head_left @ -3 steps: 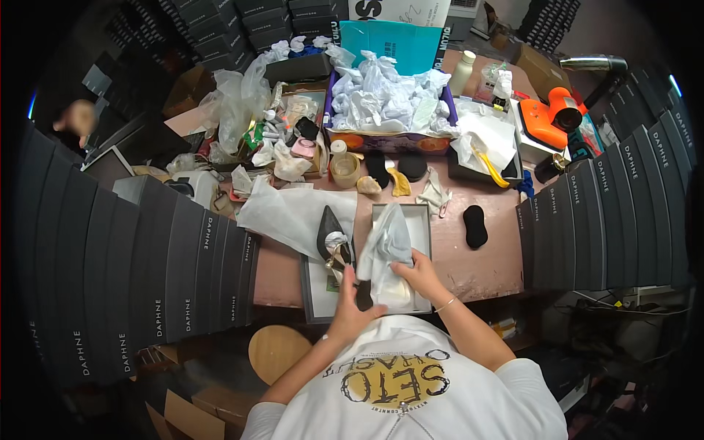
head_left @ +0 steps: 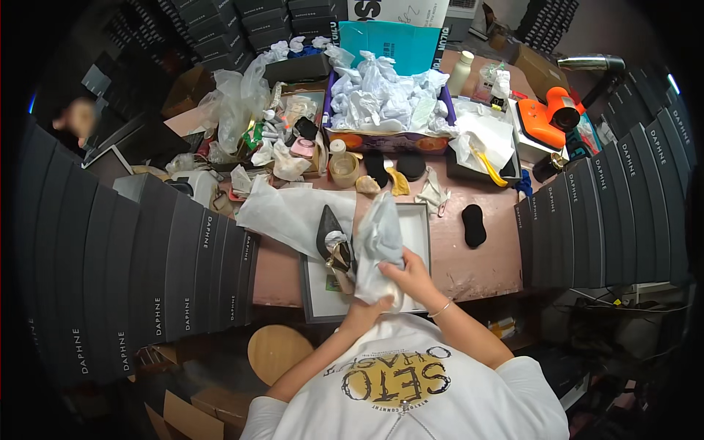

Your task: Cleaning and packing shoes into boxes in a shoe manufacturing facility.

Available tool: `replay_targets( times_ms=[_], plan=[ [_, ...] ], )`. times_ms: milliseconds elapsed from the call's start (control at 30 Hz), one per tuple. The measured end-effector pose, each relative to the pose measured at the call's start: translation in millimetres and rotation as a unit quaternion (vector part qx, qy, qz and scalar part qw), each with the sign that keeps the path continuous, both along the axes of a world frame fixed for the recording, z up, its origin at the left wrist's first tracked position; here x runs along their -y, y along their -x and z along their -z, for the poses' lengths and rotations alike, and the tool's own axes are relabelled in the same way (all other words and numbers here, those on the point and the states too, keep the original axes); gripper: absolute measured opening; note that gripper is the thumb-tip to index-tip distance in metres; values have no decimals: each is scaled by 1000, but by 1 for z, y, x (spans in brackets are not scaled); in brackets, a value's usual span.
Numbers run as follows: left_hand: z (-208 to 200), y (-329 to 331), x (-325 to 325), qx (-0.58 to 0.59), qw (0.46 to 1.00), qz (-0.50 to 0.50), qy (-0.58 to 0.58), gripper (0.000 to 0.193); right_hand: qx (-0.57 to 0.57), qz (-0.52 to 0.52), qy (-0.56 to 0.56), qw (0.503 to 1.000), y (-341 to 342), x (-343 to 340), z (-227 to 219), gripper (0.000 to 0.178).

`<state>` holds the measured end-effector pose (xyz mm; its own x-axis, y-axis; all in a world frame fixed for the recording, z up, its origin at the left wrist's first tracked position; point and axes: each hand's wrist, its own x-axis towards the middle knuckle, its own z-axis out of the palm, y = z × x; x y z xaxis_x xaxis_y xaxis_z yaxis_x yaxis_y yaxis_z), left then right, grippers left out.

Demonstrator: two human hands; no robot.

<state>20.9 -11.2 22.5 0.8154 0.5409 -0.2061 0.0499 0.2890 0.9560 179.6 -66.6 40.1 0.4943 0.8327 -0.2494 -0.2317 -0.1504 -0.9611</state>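
Note:
A pointed shoe shape wrapped in thin white paper (head_left: 378, 233) is between my hands, over an open grey shoebox (head_left: 421, 220). My right hand (head_left: 412, 279) grips its right side, thumb on top. Closed round the lower end of the wrapping is my left hand (head_left: 369, 311); its fingers are partly hidden beneath. To the left, a black pointed shoe (head_left: 326, 229) with a gold-toned strap and paper in its opening lies unwrapped across a sheet of white tissue paper (head_left: 286, 220) and a grey box part (head_left: 317, 293).
Behind stands a purple carton (head_left: 449, 110) of crumpled white paper. A black insole-shaped pad (head_left: 474, 226) lies to the right. Stacked dark shoeboxes (head_left: 183, 271) wall the left, with more shoeboxes (head_left: 587, 220) on the right. An orange device (head_left: 543, 121) sits at the back right.
The wrapped shoe has shifted slightly left and upward. My left hand has moved down to its lower end, and the dark heel part seen before is now covered by the paper.

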Motion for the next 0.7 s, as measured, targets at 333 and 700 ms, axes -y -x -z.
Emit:
replay_targets(
  times_ms=[333,700],
  plan=[
    [-40,-8,-34,120,977,-136,116,62,660,-11,-171,731,-51,-23,-83,32],
    [7,10,-50,175,869,-97,453,45,130,-293,-74,944,41,13,-72,31]
  ],
)
